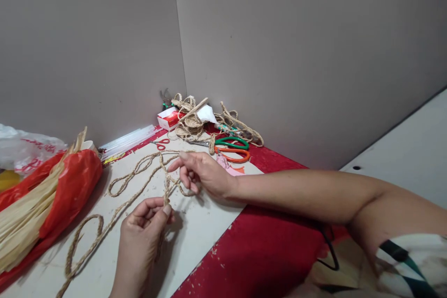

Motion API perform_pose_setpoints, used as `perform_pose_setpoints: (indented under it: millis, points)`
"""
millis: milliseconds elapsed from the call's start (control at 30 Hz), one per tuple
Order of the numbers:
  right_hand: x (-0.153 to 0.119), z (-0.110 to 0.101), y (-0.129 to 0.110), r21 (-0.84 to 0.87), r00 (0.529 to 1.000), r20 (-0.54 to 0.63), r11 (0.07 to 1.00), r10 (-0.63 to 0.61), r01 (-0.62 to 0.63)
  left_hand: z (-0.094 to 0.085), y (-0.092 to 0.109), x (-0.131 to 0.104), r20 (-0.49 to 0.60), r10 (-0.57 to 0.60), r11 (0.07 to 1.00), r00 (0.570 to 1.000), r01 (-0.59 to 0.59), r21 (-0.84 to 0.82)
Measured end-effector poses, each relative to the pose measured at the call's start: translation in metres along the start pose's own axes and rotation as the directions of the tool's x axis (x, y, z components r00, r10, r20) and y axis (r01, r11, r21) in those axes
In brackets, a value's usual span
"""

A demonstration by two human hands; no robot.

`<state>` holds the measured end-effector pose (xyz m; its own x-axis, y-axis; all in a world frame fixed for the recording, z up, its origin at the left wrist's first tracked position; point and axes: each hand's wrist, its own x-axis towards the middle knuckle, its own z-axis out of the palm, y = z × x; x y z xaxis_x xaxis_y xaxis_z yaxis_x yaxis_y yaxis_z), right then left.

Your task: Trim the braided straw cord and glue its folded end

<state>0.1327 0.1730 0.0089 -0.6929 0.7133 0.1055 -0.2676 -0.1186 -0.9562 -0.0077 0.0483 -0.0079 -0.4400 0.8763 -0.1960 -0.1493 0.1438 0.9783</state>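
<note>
A long braided straw cord (131,202) lies in loose loops on the white board. My left hand (146,223) pinches a knotted part of the cord (166,191) between thumb and fingers and lifts it slightly off the board. Just above and to the right, my right hand (206,174) has its thumb and bent fingers at a strand of the same cord. Its remaining fingers curl inward, and part of the cord passes behind them. The exact grip of the right fingertips is partly hidden.
On the left, pale dried strips (31,214) lie in a red plastic bag (85,172). Toward the corner are small red scissors (161,144), green-handled scissors (232,142), orange-handled scissors (237,154), a red-and-white box (168,119) and a braided heap (192,123). Grey walls (279,56) stand behind.
</note>
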Motion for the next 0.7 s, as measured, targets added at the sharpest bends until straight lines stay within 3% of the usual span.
perform_pose_setpoints:
  millis: [133,333,467,700]
  points:
    - [0.001,-0.004,-0.009,-0.029,0.998,-0.044,0.999,-0.044,0.043,0.000,-0.002,0.002,-0.033,0.016,1.000,0.999,-0.017,-0.009]
    - [-0.008,-0.001,-0.010,-0.241,0.994,0.090,0.967,-0.059,0.079,-0.002,-0.007,0.005,-0.067,0.114,0.989,0.991,-0.106,0.102]
    - [-0.014,0.001,-0.006,-0.254,0.988,0.122,0.959,-0.099,0.127,-0.001,-0.006,0.002,-0.007,0.127,0.979,0.992,-0.125,0.164]
    - [-0.022,0.000,-0.016,-0.182,0.994,0.079,0.979,-0.077,0.090,0.002,-0.006,-0.004,0.146,0.131,0.969,0.981,-0.158,0.190]
